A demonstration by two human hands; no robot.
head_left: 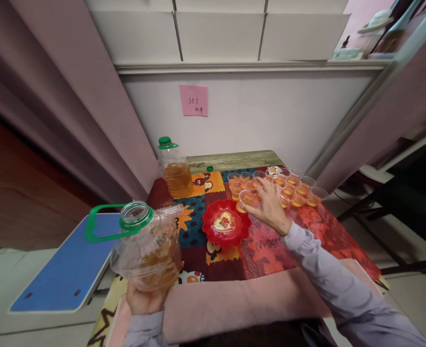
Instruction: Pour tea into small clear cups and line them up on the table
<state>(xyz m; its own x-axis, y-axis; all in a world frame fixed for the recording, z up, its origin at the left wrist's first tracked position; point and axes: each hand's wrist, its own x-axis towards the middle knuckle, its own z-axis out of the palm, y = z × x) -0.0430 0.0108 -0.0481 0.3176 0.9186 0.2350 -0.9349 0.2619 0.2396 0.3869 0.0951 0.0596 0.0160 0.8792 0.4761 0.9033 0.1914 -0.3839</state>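
My left hand supports a large clear plastic jug from below, fingers partly hidden under it. The jug has an uncapped mouth, a green handle and amber liquid inside. Out to the right, my right hand pinches a clear plastic cup holding a little amber liquid, just beside a red scalloped bowl. Whether this cup touches the table is hard to see. Several similar cups with amber liquid stand close together behind and to the right of that hand.
A second jug of amber liquid, with a green cap, stands at the back left. A loose green cap lies near the back of the patterned tablecloth. A blue board is at the left; a white wall rises behind.
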